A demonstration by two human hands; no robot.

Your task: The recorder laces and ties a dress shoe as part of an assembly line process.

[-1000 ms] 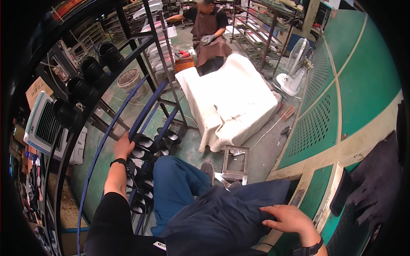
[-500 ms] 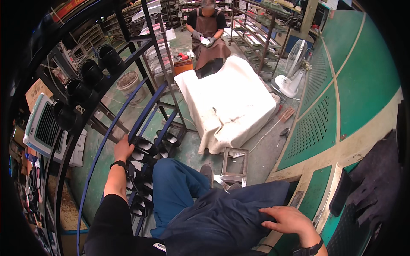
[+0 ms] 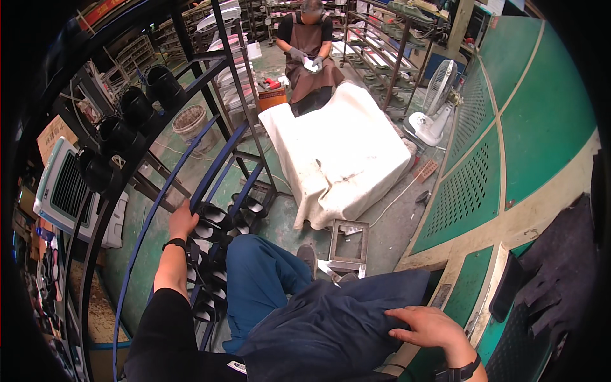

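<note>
At the left, my left hand [image 3: 182, 221] is closed around a rail of the dark-blue metal shoe rack [image 3: 219, 162]. Its fingertips are partly hidden. Just beside that hand, several black shoes [image 3: 213, 215] with pale insides sit in rows on the rack. My right hand [image 3: 423, 326] lies at the lower right on the dark-blue apron [image 3: 331, 318] over my lap. Its fingers are stretched out and hold nothing. A dark band circles each wrist.
A white cloth-covered block [image 3: 344, 153] stands ahead, with a small metal frame [image 3: 349, 242] before it. Behind sits a person [image 3: 309, 54] in a brown apron and gloves, holding something white. A green machine [image 3: 484, 159] lines the right, near a fan [image 3: 436, 105]. Black boots [image 3: 162, 86] stand upper left.
The seated person's hands and head have shifted slightly around the white item. My own hands keep their places on the rack and the apron.
</note>
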